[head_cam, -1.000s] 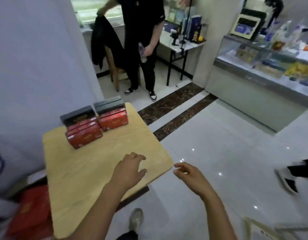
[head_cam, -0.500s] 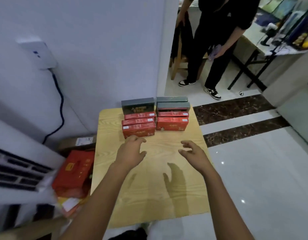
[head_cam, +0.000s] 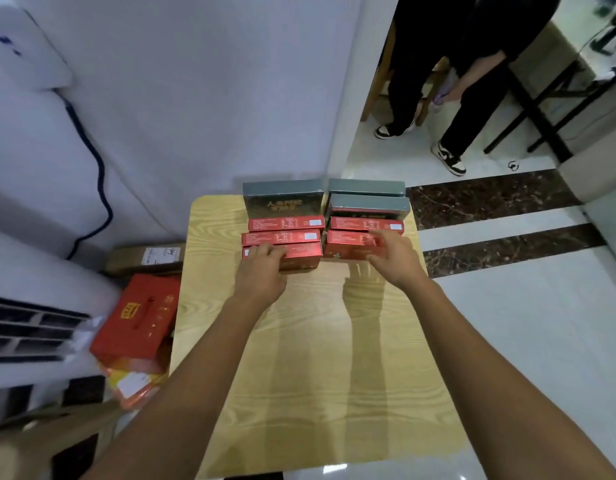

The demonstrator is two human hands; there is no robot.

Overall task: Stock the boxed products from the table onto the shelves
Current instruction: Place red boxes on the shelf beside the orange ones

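A light wooden table [head_cam: 317,358] carries two rows of boxes at its far edge. On the left, three red boxes stand in front of a grey-green box [head_cam: 282,199]. On the right, two red boxes stand before two grey-green boxes [head_cam: 368,202]. My left hand [head_cam: 261,271] grips the front left red box [head_cam: 301,252], its fingers curled over the top edge. My right hand [head_cam: 393,258] holds the front right red box [head_cam: 344,249] the same way and looks blurred. No shelves are in view.
A white wall rises just behind the boxes. On the floor to the left lie a red gift bag [head_cam: 140,313] and a cardboard parcel [head_cam: 147,258], beside a white air-conditioning unit [head_cam: 22,323]. A person in black [head_cam: 455,81] stands at the back right.
Both hands have moved forward across the table from hovering above it to the front red boxes and closed over their tops. My view has turned toward the table.
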